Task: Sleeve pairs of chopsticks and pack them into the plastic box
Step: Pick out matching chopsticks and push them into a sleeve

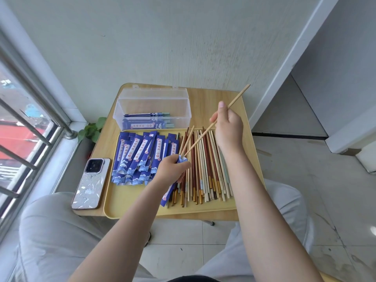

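Note:
My left hand (172, 169) grips a blue paper sleeve (167, 195) over the yellow tray (130, 202); one light chopstick (188, 142) stands in the sleeve's open top. My right hand (227, 123) pinches a second light chopstick (238, 97) and holds it slanted, its lower tip at the sleeve's mouth. Loose chopsticks (205, 167) of several colours lie in a pile on the tray's right half. Empty blue sleeves (140, 157) are heaped on its left half. The clear plastic box (152, 107) stands open behind the tray with sleeved pairs (148, 120) inside.
A phone (91, 183) lies face down on the wooden table (205, 102), left of the tray. A plant (92, 129) sits by the window bars (30, 127) at left. The wall is close behind the table. My knees show below the table's front edge.

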Demonstrator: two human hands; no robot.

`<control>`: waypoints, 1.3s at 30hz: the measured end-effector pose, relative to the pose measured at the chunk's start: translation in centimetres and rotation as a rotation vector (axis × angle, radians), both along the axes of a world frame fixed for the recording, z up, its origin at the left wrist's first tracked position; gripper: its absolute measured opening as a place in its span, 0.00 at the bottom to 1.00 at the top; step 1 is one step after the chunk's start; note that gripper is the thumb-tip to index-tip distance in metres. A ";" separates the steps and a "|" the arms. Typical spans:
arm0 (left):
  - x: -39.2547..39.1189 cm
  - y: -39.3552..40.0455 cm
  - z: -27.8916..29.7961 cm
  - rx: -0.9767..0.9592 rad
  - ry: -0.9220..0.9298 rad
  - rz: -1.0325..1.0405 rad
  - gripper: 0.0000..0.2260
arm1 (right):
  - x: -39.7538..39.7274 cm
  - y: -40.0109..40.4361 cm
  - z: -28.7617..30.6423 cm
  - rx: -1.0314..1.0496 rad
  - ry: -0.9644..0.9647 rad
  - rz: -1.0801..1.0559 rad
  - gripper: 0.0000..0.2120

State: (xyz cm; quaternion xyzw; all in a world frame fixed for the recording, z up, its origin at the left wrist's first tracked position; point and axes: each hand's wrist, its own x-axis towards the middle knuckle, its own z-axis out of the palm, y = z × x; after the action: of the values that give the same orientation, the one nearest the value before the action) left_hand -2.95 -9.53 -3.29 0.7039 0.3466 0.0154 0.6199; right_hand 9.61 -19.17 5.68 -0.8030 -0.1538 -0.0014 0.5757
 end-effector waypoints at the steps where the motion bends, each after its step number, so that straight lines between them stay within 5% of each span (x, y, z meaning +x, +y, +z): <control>1: 0.0 -0.1 0.1 0.001 -0.014 -0.013 0.06 | 0.0 0.1 0.0 -0.024 0.007 0.021 0.25; 9: 0.5 -0.6 1.4 -0.031 -0.133 -0.049 0.10 | -1.1 -0.2 -1.0 -0.386 0.305 0.379 0.15; 13: 0.6 -0.4 1.6 0.039 -0.089 -0.053 0.09 | -0.9 -0.6 -0.6 -0.505 0.341 0.449 0.20; 17: 0.8 -0.1 1.6 0.085 -0.032 -0.071 0.09 | -0.2 -0.4 -0.6 -0.279 0.233 0.303 0.30; 22: 1.7 0.5 3.0 0.182 0.012 -0.096 0.10 | 0.2 0.9 -0.3 -0.201 0.079 0.288 0.18; 26: 2.6 2.4 4.6 0.276 0.045 -0.065 0.12 | 0.8 2.2 0.4 -0.151 0.127 0.314 0.15; 34: 4.7 8.3 8.0 0.861 0.083 -0.036 0.10 | 4.2 5.0 2.0 0.180 0.438 0.196 0.07; 37: 5.5 11.0 7.9 1.060 -0.036 -0.012 0.33 | 5.8 6.5 1.4 0.351 0.469 0.011 0.06; 39: 5.5 12.5 7.4 1.059 -0.009 0.041 0.32 | 6.9 7.6 0.8 0.415 0.476 -0.079 0.08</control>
State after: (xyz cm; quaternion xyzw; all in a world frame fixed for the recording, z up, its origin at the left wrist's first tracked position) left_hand 2.58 3.01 4.11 0.9136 0.3025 0.2032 0.1806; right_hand 16.47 -11.60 6.45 -0.6518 0.0200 0.1328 0.7464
